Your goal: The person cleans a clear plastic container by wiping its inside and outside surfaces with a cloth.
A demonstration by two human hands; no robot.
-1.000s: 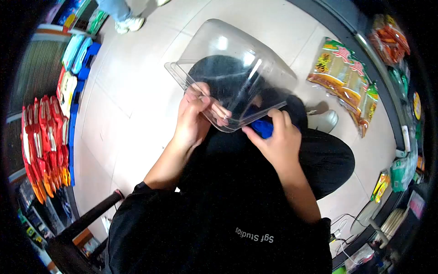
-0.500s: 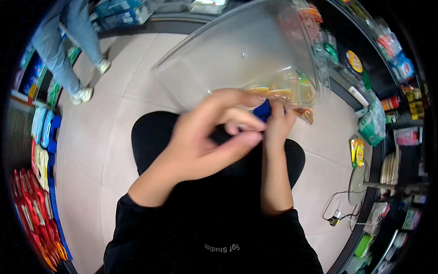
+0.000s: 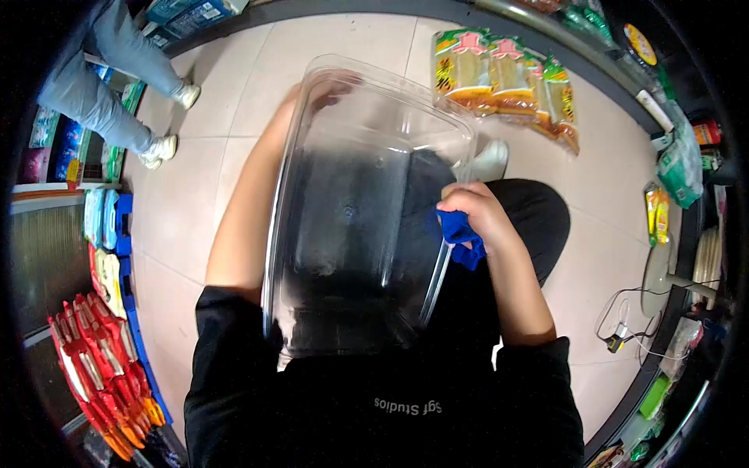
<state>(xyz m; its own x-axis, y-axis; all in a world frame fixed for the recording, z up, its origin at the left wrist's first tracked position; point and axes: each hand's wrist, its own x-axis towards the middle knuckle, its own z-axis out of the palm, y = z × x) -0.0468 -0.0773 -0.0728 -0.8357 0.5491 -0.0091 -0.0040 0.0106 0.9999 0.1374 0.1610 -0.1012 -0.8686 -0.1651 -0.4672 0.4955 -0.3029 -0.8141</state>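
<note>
A clear plastic bin (image 3: 351, 210) is held tilted above my lap, its inside showing nothing but my dark clothes through the walls. At its far left corner my left hand (image 3: 331, 87) grips the edge, fingers curled and partly seen through the plastic. My right hand (image 3: 477, 212) is closed around a crumpled blue cloth (image 3: 460, 232), which rests against the bin's right rim. On the floor past the bin lie several food packets (image 3: 507, 82) with green, yellow and pink print.
Another person's legs (image 3: 109, 78) stand at the far left. Red packets (image 3: 105, 366) fill a blue crate on the left. Shelves of goods (image 3: 686, 168) run along the right, with cables and a plug (image 3: 615, 342) on the floor there.
The bin has come down and nearer, over my lap. My left hand has moved from beside the cloth to the bin's far corner. The food packets now show uncovered.
</note>
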